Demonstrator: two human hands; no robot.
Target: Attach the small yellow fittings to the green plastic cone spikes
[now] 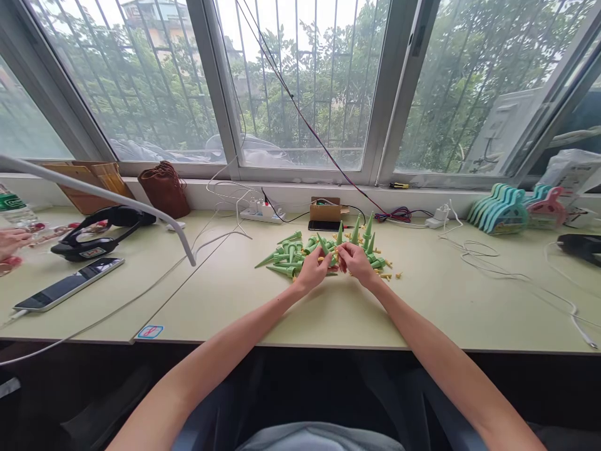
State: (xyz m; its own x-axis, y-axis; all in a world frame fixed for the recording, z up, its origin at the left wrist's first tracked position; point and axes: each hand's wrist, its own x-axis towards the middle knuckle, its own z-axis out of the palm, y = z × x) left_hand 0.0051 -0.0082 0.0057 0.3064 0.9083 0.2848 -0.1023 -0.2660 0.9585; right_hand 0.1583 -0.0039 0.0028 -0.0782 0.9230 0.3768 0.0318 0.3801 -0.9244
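My left hand [313,270] is closed round a green cone-shaped plastic spike [322,243], its point tilted up. Close beside it, my right hand [355,260] has its fingers pinched together; whatever is between them is too small and hidden to name. Both hands are at the near edge of a heap of green spikes [292,252], most lying on their sides. Behind my right hand several spikes [355,230] stand point up. Small yellow plastic pieces [399,275] lie scattered among the heap and to its right.
A cardboard box [325,213] and a dark phone [323,225] sit behind the heap. White cables [488,266] trail over the table [225,300]. At left are a headset [89,241], another phone [70,285] and another person's hand [13,243]. Teal hangers [500,210] stand at right.
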